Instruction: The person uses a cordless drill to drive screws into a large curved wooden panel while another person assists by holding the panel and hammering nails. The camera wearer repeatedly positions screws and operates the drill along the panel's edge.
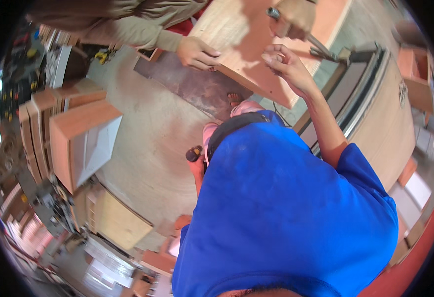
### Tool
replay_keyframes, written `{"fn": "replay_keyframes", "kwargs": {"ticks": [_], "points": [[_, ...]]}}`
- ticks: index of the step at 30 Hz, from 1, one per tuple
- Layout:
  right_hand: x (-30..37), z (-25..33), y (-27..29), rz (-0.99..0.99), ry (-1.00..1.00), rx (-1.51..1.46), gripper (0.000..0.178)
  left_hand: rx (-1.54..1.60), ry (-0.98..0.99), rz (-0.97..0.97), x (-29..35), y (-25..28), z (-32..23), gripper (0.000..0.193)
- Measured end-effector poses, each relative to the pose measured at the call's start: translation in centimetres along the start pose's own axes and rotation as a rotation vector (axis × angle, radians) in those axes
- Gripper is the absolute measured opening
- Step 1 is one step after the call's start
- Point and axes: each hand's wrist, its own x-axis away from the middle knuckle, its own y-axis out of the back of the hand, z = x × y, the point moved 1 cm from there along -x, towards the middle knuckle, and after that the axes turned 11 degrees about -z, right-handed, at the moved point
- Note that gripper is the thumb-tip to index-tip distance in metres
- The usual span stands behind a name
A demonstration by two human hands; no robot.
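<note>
My right hand [290,69] is raised over a wooden panel [249,32], thumb and fingertips pinched together. Whatever lies between those fingertips is too small to make out. Down by my left hip, my left hand [196,167] is wrapped round a dark and yellow power drill [193,153]; my blue shirt partly hides it. Across the panel, a co-worker's hand [197,53] rests at its edge. The co-worker's other hand [296,19], close beyond my right hand, grips a metal-ended tool [273,13] that looks like a hammer.
Wooden drawer boxes [61,143] stand stacked on the floor to my left, with a flat board [120,218] nearer me. A large wood-sided cabinet [383,119] is close on my right. Yellow tools [103,55] lie on the floor at the far left.
</note>
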Motion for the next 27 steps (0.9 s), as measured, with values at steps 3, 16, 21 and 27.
{"fn": "replay_keyframes", "kwargs": {"ticks": [3,16,21,27], "points": [[1.3,-1.3,1.5,-0.03,0.016,-0.08,0.03,-0.073,0.014,-0.105,-2.1,0.8,-7.8,0.035],[9.5,-6.5,1.3,-0.861,0.176,-0.231,0.02,-0.631,-0.48,0.608,-7.8,2.6,-38.4,0.031],[11.4,-8.6,-3.0,-0.999,0.136,-0.623,0.021,-0.645,-0.709,0.833,-8.3,0.6,-44.8,0.042],[11.5,-10.5,-10.6,-0.998,0.078,-0.639,0.025,-0.631,-0.989,1.049,-8.3,-2.2,-49.0,0.045]]}}
